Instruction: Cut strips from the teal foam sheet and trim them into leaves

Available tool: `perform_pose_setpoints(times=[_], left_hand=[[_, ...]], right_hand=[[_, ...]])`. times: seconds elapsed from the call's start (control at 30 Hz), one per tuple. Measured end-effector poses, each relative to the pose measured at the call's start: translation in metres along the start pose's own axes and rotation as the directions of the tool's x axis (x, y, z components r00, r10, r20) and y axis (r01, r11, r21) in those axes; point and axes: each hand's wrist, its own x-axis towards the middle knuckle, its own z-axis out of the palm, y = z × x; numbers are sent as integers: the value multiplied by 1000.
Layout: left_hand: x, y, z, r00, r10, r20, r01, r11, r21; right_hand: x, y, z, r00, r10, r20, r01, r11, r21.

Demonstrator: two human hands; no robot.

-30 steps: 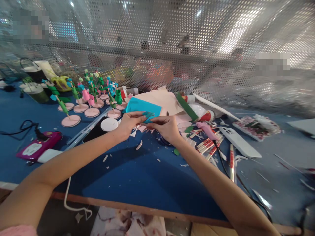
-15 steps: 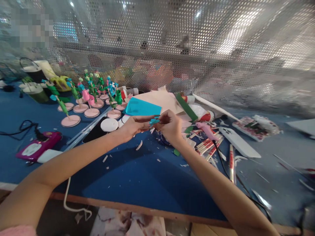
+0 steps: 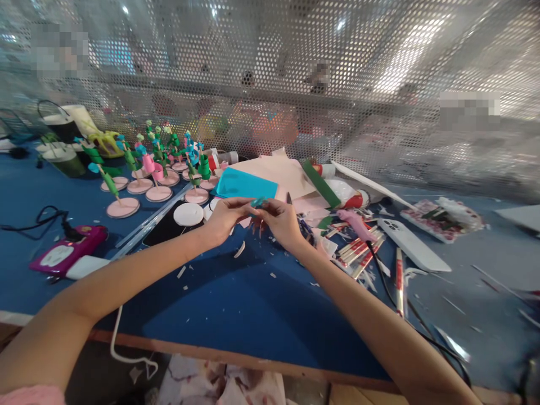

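Between the fingertips of both hands is a small piece of blue paper [image 3: 258,202], partly covered by the fingers. My left hand [image 3: 228,219] pinches it from the left, and my right hand [image 3: 282,220] grips it from the other side. Both are held above the blue table [image 3: 236,326]. Just behind them lies a larger blue paper sheet [image 3: 244,184] on pale pink sheets [image 3: 287,173]. A white disc [image 3: 188,214] rests on a dark phone-like slab [image 3: 162,232] left of my left hand.
Paper flowers on pink round bases [image 3: 122,207] stand at the left, near a magenta power strip [image 3: 70,247]. To the right lie a pink glue gun [image 3: 355,224], red-and-white sticks [image 3: 358,250] and a white phone [image 3: 414,246]. A perforated metal screen [image 3: 270,84] rises behind.
Both hands have shifted slightly left with the blue paper. The right fingers have turned and closed in nearer the left ones, and the paper is more covered.
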Motion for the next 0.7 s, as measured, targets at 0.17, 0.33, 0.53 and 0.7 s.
perform_pose_setpoints(times=[0.17,0.33,0.53,0.7], left_hand=[[4,-5,-8,973,74,217,-66,997,-42],[6,-14,-12,969,106,225,-97,994,-54],[4,-20,-10,977,79,196,-55,991,-125],[2,-22,-8,963,35,266,-2,992,-124]], right_hand=[[4,-7,-4,991,134,19,-135,984,112],[4,-9,-4,971,217,97,-232,957,174],[3,-7,-4,945,276,178,-313,921,234],[4,-10,-9,913,306,271,-370,900,231]])
